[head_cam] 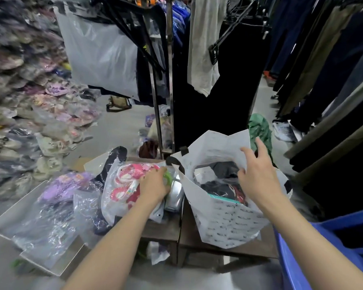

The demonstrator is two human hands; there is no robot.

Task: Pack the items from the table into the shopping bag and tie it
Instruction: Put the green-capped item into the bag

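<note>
Crowded clothing racks (323, 59) wall the wooden table (161, 229). Crinkly plastic-wrapped packets (57, 197) lie leftmost; the left hand (154, 186) clasps a glossy pink packet (124, 185). Beside it, the white shopping bag (224, 222) gapes, with the right hand (258, 174) spread empty above.

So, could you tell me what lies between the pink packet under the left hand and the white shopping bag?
In the head view, a shiny silver packet sits between the pink packet and the white shopping bag, beside the left hand.
</note>
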